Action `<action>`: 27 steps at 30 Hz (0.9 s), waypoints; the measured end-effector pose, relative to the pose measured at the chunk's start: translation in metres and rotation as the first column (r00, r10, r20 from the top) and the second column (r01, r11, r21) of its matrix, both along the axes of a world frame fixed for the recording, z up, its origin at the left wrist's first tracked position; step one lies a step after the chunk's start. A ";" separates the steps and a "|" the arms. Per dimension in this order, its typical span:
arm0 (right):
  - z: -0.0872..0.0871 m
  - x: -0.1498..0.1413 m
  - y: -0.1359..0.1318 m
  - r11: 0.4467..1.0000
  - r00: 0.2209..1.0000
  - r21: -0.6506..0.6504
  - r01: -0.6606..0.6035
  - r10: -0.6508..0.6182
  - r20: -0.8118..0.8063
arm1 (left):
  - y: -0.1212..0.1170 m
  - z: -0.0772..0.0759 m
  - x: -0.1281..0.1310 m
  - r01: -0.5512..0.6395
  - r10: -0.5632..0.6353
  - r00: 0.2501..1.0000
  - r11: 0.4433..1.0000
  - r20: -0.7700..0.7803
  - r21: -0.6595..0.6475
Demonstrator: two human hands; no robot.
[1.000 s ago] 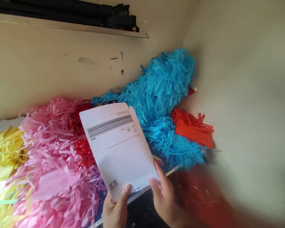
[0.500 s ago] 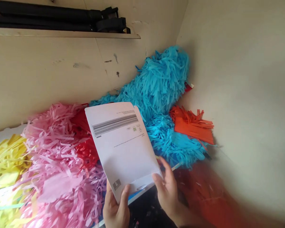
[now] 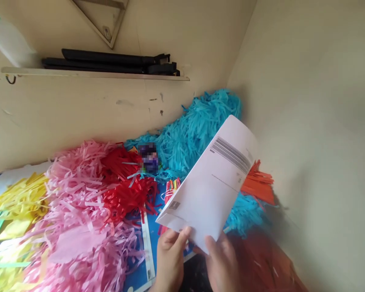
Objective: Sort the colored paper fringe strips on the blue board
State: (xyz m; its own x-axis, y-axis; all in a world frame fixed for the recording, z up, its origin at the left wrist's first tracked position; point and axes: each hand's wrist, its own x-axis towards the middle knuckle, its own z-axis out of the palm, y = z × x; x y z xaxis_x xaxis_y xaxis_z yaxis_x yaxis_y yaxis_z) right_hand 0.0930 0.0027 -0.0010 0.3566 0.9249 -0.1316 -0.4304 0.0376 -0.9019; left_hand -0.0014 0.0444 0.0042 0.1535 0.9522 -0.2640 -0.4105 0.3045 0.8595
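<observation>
Both hands hold a white printed envelope (image 3: 200, 194) by its near end, tilted up to the right. Dark barcode-like stripes run across its far part, and a small grey square marks its left corner. My left hand (image 3: 172, 253) pinches the near edge with the thumb on top. On the right corner, my right hand (image 3: 222, 259) grips with its thumb over the paper; its other fingers are mostly hidden behind. Behind the envelope lie blue paper fringe (image 3: 197, 125) and a bundle of coloured strips (image 3: 172, 186).
Pink fringe (image 3: 76, 202), red fringe (image 3: 129, 194) and yellow strips (image 3: 21, 194) cover the left of the blue table (image 3: 150, 231). Orange paper (image 3: 261, 182) lies at the right wall. Black long objects (image 3: 109, 63) rest on a wall shelf (image 3: 94, 76).
The envelope has swung to the right and turned clockwise, both hands still on it. My left hand has moved right. The view has shifted upward, showing more of the shelf.
</observation>
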 end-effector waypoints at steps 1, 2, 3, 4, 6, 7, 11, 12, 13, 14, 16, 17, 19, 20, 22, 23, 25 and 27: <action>-0.002 0.000 -0.002 1.000 1.000 0.001 -0.004 0.004 0.021 | 0.000 0.000 0.000 0.027 -0.027 1.000 1.000 -0.007 0.012; -0.002 0.001 -0.005 1.000 0.999 -0.006 -0.021 0.021 0.046 | 0.001 0.002 -0.002 0.057 -0.056 0.998 0.998 -0.015 0.024; -0.001 0.003 -0.007 0.999 0.996 -0.018 -0.044 0.046 0.083 | 0.004 0.005 -0.005 0.077 -0.076 0.997 0.996 -0.031 0.043; 0.002 0.007 -0.010 0.996 0.987 -0.030 -0.081 0.085 0.139 | 0.007 0.010 -0.009 0.086 -0.081 0.995 0.994 -0.062 0.072; 0.015 0.020 -0.018 0.987 0.934 -0.018 -0.161 0.158 0.320 | 0.019 0.025 -0.022 0.103 -0.075 0.982 0.982 -0.172 0.160; 0.025 0.030 -0.022 0.982 0.894 0.008 -0.186 0.166 0.416 | 0.026 0.035 -0.029 0.137 -0.081 0.965 0.967 -0.251 0.214; 0.079 0.073 -0.033 0.982 0.838 0.132 -0.133 0.041 0.544 | 0.049 0.084 -0.056 0.479 -0.197 0.760 0.814 -0.620 0.328; 0.094 0.081 -0.031 0.983 0.839 0.142 -0.117 0.021 0.544 | 0.051 0.095 -0.060 0.564 -0.220 0.689 0.761 -0.690 0.320; 0.108 0.086 -0.025 0.982 0.830 0.150 -0.112 0.009 0.557 | 0.052 0.105 -0.062 0.640 -0.248 0.619 0.709 -0.745 0.296; 0.121 0.088 -0.018 0.981 0.818 0.160 -0.114 0.002 0.576 | 0.052 0.112 -0.062 0.701 -0.276 0.557 0.662 -0.784 0.265; 0.139 0.088 0.004 0.957 0.662 0.085 -0.279 0.127 0.739 | 0.050 0.121 -0.060 0.776 -0.301 0.458 0.595 -0.837 0.210; 0.144 0.085 0.015 0.936 0.582 0.077 -0.343 0.148 0.799 | 0.049 0.122 -0.058 0.794 -0.293 0.423 0.576 -0.857 0.194; 0.143 0.078 0.034 0.901 0.445 -0.009 -0.434 0.223 0.867 | 0.048 0.121 -0.056 0.806 -0.245 0.377 0.562 -0.893 0.186; 0.137 0.075 0.040 0.889 0.409 -0.050 -0.456 0.259 0.875 | 0.049 0.119 -0.055 0.797 -0.218 0.366 0.576 -0.905 0.183; 0.120 0.071 0.046 0.882 0.410 -0.112 -0.457 0.320 0.854 | 0.051 0.115 -0.056 0.779 -0.216 0.356 0.606 -0.909 0.162; 0.111 0.069 0.047 0.882 0.436 -0.126 -0.454 0.343 0.832 | 0.053 0.113 -0.057 0.773 -0.237 0.363 0.617 -0.901 0.149; 0.094 0.068 0.046 0.885 0.504 -0.125 -0.449 0.366 0.782 | 0.057 0.110 -0.060 0.771 -0.281 0.376 0.624 -0.883 0.130; 0.082 0.064 0.047 0.889 0.568 -0.104 -0.446 0.371 0.735 | 0.063 0.111 -0.063 0.777 -0.305 0.369 0.620 -0.878 0.111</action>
